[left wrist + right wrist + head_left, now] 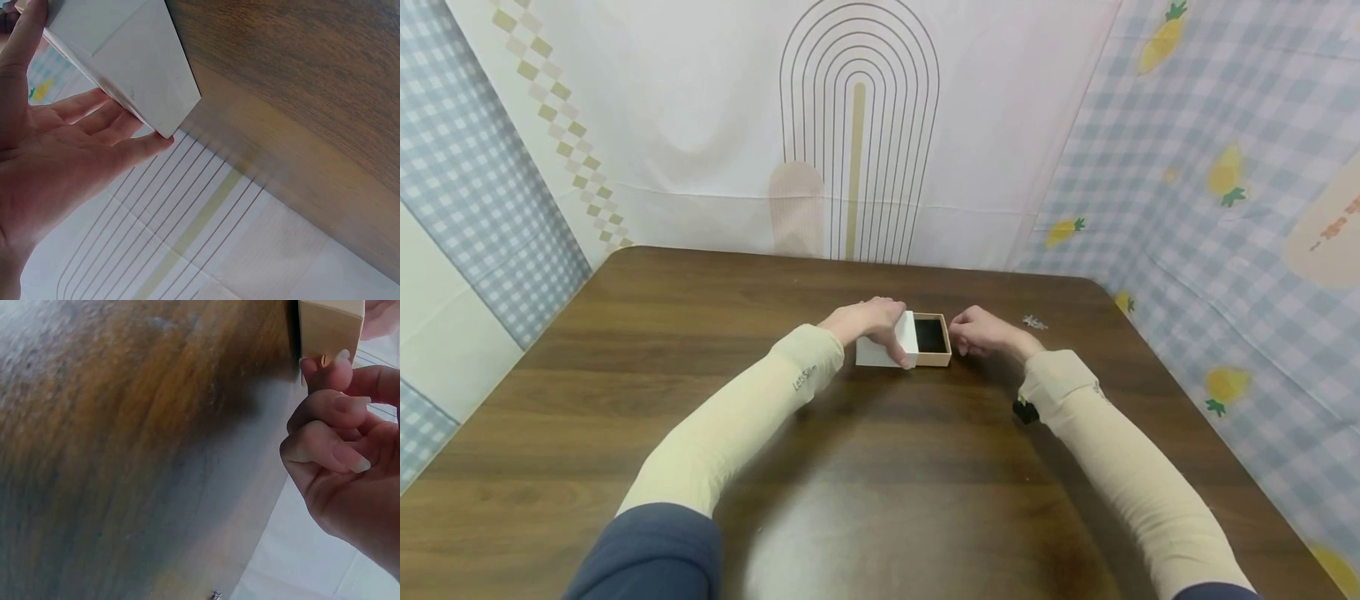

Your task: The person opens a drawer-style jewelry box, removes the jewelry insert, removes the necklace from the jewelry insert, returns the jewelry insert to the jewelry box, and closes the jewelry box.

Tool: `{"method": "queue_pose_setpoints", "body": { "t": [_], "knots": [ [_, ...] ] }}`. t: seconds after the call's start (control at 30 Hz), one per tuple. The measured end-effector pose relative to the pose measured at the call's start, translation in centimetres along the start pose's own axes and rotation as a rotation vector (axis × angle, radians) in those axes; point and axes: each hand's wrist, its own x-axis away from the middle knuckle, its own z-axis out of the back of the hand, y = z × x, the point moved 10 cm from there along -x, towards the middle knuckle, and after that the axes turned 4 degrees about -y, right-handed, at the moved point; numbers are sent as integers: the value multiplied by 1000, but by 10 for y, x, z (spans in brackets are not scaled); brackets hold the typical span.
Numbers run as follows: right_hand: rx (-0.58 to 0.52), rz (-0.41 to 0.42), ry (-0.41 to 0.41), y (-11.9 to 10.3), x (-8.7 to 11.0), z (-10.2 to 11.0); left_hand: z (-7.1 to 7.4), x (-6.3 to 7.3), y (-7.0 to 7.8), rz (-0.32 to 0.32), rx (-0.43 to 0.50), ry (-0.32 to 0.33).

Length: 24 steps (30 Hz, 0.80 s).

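A small drawer box stands on the table, its white sleeve (pixel 886 353) to the left and its tan drawer (pixel 934 360) slid partway out to the right. Black lining (pixel 931 336) shows inside the drawer. My left hand (pixel 874 323) grips the sleeve from above, thumb on the near side and fingers along the far side, as the left wrist view shows on the white sleeve (pixel 140 69). At the drawer's end face (pixel 328 331), my right hand (pixel 344 444) has its fingers curled, thumb and forefinger pinching a tiny pull loop (pixel 324 360).
A small silvery thing (pixel 1034 322) lies on the brown wooden table (pixel 880 467), to the right of my right hand. Patterned cloth (pixel 1000 125) hangs behind the table and along both sides. A black device (pixel 1026 411) sits under my right wrist.
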Motion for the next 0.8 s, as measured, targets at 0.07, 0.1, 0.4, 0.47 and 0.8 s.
{"method": "queue_pose_setpoints", "body": {
  "t": [0.07, 0.1, 0.4, 0.47, 0.8],
  "knots": [
    [1, 28, -20, -3, 1, -1, 0, 0, 0, -1, 1, -1],
    [1, 51, -32, -6, 2, -2, 0, 0, 0, -1, 1, 0],
    [76, 39, -25, -7, 2, -1, -1, -1, 0, 0, -2, -6],
    [86, 29, -31, -6, 2, -2, -1, -1, 0, 2, 0, -9],
    [115, 22, -41, -5, 2, -6, 0, -1, 0, 4, -2, -12]
  ]
}}
